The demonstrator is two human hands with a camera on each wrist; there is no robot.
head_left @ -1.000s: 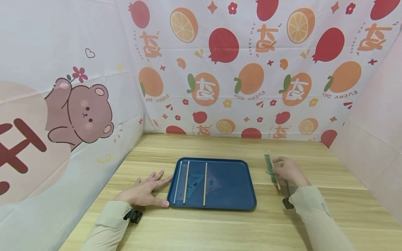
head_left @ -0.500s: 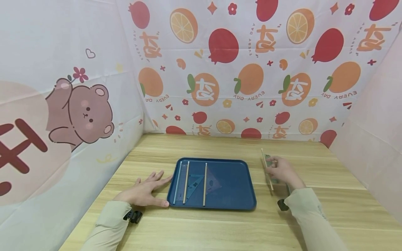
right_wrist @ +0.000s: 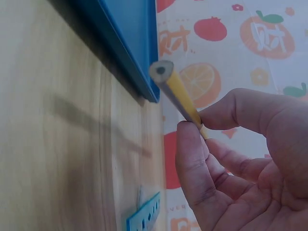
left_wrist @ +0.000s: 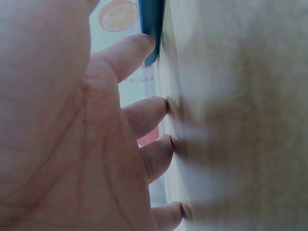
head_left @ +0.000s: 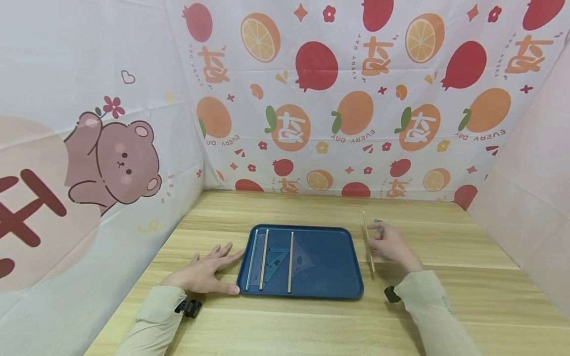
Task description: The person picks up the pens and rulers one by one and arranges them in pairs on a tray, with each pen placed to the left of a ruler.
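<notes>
Right of the tray [head_left: 339, 262] in the head view, holds a pencil [head_left: 371, 257] over the table [head_left: 311, 324] with the right hand [head_left: 394, 245]. From the left wrist, rests the spread left hand [left_wrist: 103, 130] against the tray; from the right, pinches the pencil between thumb and finger near a ruler [right_wrist: 143, 214].

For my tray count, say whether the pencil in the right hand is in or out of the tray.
Out: the right hand pinches the pencil above the table, to the right of the tray.
</notes>
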